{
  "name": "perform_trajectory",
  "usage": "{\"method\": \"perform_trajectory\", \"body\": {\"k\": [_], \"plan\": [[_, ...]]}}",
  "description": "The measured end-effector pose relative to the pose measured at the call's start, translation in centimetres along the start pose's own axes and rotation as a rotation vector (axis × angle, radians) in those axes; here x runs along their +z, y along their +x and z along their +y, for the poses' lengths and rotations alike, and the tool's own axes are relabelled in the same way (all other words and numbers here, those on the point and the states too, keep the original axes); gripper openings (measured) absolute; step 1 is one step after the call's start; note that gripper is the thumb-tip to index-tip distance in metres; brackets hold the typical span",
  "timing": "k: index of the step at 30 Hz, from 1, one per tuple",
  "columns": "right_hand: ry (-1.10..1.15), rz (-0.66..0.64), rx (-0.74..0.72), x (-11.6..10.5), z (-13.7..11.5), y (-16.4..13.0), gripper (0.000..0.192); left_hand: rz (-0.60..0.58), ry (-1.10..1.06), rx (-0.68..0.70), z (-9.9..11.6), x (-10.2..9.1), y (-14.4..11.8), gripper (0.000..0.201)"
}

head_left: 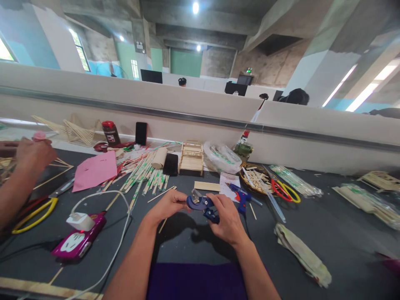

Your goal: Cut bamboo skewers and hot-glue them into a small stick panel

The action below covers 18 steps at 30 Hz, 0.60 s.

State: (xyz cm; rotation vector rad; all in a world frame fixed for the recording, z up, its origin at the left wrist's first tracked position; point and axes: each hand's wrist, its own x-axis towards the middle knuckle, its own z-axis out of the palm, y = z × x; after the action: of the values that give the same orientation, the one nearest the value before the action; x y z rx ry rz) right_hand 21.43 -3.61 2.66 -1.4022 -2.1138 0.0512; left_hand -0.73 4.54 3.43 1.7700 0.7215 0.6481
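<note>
My right hand (227, 218) is wrapped round the handles of a blue ratchet-style pipe cutter (200, 203) with a metal blade. Just left of its jaws, my left hand (170, 205) is closed in a pinch, thumb and forefinger together at the cutter's curved end. Whatever those fingers hold is too small or hidden to make out. A thin wooden stick (163, 225) shows below my left hand; I cannot tell whether it is held or lies on the table. Behind the cutter lies a flat wooden strip (206, 186), and a blue glue gun (242, 196) rests right of my right hand.
Bundled chopsticks (146, 166), a small wooden stick model (191, 157) and a wicker basket (265, 191) of cut pieces stand behind. Scissors (286, 191) and a glove (303, 255) lie right. A purple power strip (79, 239) with a cable and another person's hand (36, 156) are left.
</note>
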Motion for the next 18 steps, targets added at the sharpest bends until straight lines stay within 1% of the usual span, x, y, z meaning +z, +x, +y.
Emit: {"method": "perform_trajectory", "body": {"k": [10,15,18], "plan": [[0.062,-0.031,0.013,0.7,0.3,0.0,0.066,0.04,0.024,-0.014,-0.8,-0.2,0.1,0.01],[0.07,-0.045,0.02,1.0,0.5,0.0,0.058,0.012,0.004,-0.035,-1.3,-0.5,0.1,0.011],[0.066,-0.044,0.035,1.5,0.7,-0.1,0.049,-0.013,-0.004,-0.047,-1.4,-0.6,0.1,0.013]]}}
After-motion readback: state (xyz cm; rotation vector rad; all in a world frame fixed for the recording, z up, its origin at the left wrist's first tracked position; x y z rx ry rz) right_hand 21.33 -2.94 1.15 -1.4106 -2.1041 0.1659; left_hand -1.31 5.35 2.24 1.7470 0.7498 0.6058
